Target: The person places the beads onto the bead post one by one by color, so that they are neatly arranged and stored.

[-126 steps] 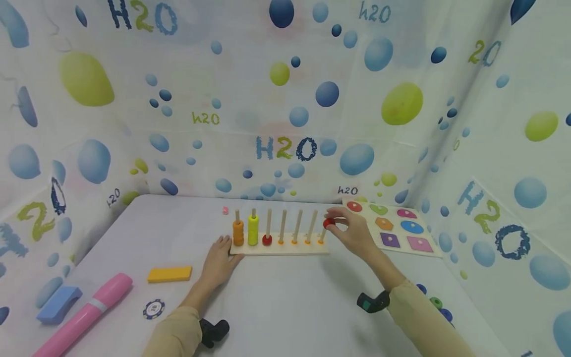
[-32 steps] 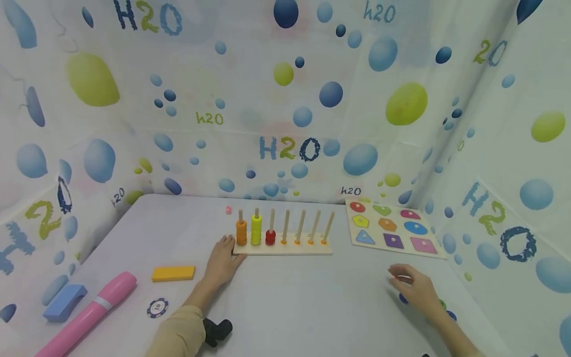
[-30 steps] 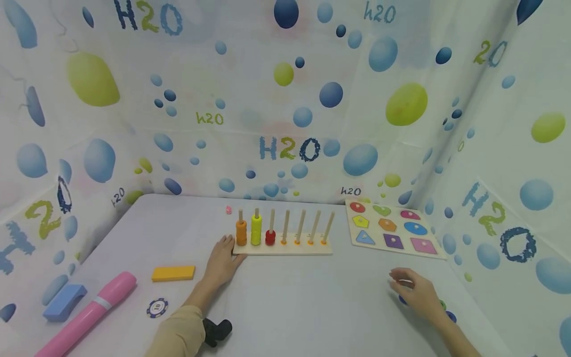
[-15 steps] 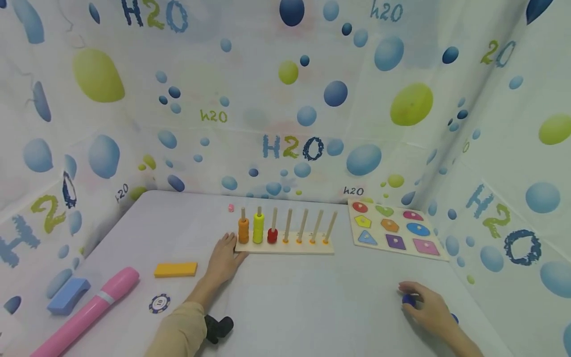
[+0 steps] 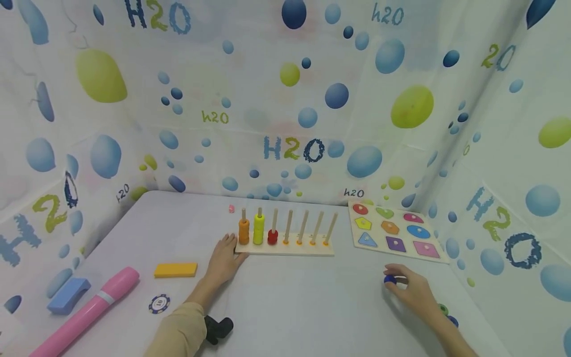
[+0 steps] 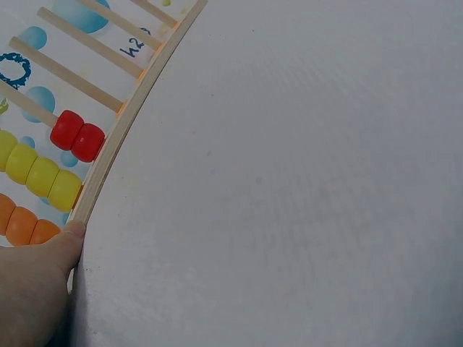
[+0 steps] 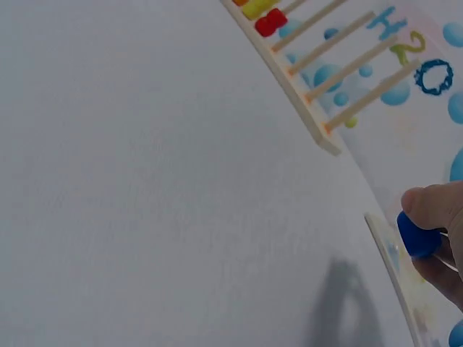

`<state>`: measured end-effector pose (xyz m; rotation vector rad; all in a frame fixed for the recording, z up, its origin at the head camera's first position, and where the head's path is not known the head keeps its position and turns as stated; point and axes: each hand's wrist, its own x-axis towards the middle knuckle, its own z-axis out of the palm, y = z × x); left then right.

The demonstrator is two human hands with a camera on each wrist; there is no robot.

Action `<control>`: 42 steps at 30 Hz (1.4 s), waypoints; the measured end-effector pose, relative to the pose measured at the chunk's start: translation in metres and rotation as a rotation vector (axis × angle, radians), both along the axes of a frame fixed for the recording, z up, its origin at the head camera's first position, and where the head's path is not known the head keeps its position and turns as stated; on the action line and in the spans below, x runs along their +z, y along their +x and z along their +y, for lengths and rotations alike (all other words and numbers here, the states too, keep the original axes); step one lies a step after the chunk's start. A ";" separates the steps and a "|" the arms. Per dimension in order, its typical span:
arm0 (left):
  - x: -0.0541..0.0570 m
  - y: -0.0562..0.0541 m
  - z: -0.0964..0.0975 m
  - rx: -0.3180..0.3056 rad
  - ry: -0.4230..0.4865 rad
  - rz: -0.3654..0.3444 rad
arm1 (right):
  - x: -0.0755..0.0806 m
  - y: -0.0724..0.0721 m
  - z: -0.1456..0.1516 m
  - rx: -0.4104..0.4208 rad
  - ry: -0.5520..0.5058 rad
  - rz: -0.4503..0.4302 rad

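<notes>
A wooden peg rack (image 5: pixel 285 249) stands on the table with upright pegs. Orange beads (image 5: pixel 244 232), yellow beads (image 5: pixel 258 229) and two red beads (image 5: pixel 273 237) sit on its three leftmost pegs; the other pegs are bare. My left hand (image 5: pixel 223 260) holds the rack's left end, the thumb (image 6: pixel 69 242) at the front edge in the left wrist view; its other fingers are hidden there. My right hand (image 5: pixel 412 290) pinches a blue bead (image 5: pixel 390 280) between thumb and fingers, above the table to the right of the rack. The right wrist view shows this blue bead (image 7: pixel 418 235) closely.
A shape puzzle board (image 5: pixel 376 243) lies at the back right. Green (image 5: pixel 443 309) and blue beads (image 5: pixel 452 321) lie beyond my right wrist. On the left are a yellow block (image 5: pixel 176 270), poker chip (image 5: pixel 159 303), pink tube (image 5: pixel 89 312) and blue block (image 5: pixel 69 296). A small pink piece (image 5: pixel 231 208) lies behind the rack.
A second red bead went onto the third peg. My right hand went from the rack to the loose beads, took a blue one and lifted it toward the rack. My left hand stays at the rack.
</notes>
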<state>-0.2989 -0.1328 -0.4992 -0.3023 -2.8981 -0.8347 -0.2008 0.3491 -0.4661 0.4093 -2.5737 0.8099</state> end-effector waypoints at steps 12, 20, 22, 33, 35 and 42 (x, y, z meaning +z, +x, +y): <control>0.000 0.003 -0.001 0.005 0.001 -0.011 | 0.035 -0.053 -0.070 0.173 -0.131 0.028; 0.002 -0.001 0.000 0.001 -0.010 -0.011 | 0.069 -0.092 -0.123 0.268 -0.180 0.110; 0.003 -0.001 0.000 0.001 -0.009 -0.009 | 0.075 -0.101 -0.137 0.294 -0.189 0.123; 0.005 0.001 -0.001 0.005 0.016 -0.015 | 0.085 -0.134 -0.202 0.400 -0.181 0.133; 0.005 0.002 0.000 0.009 0.015 -0.012 | 0.084 -0.137 -0.210 0.407 -0.186 0.133; 0.004 0.004 0.001 0.008 0.016 0.007 | 0.078 -0.146 -0.223 0.373 -0.169 0.135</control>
